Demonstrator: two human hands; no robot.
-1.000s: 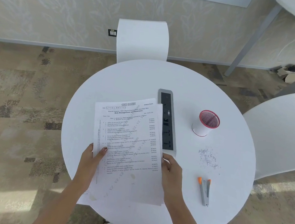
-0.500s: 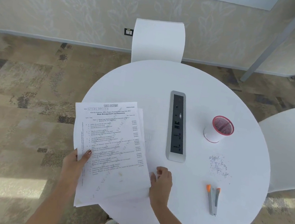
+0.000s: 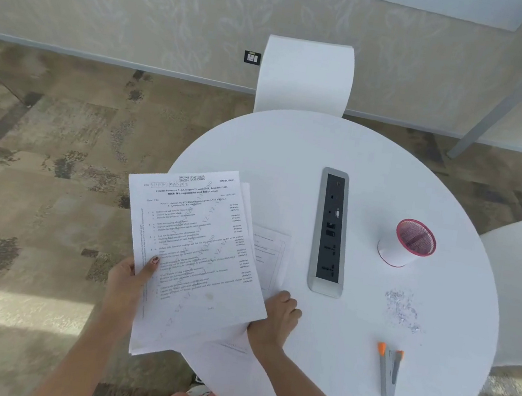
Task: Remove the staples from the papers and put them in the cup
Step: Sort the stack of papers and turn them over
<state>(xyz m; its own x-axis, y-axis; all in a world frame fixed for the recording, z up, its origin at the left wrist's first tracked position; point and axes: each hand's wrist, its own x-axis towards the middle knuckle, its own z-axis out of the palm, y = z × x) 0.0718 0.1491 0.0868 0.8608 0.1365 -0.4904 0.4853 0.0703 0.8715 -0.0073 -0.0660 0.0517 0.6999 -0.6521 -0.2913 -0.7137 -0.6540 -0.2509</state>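
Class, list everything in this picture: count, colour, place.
table: one, white, centre
chairs: two, white, far side and right
socket panel: one, grey-black, table middle
cup: one, white with red rim, right of panel
staples: one pile, silver, nearer than cup
stapler: one, grey-orange, near right edge
paper stack: one, white, over table's left edge
loose sheet: one, white, on table
left hand: grips paper stack
right hand: curled on loose sheet

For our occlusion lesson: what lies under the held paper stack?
A printed sheet lies on the table; its right side shows, the stack in the left hand covers the rest.
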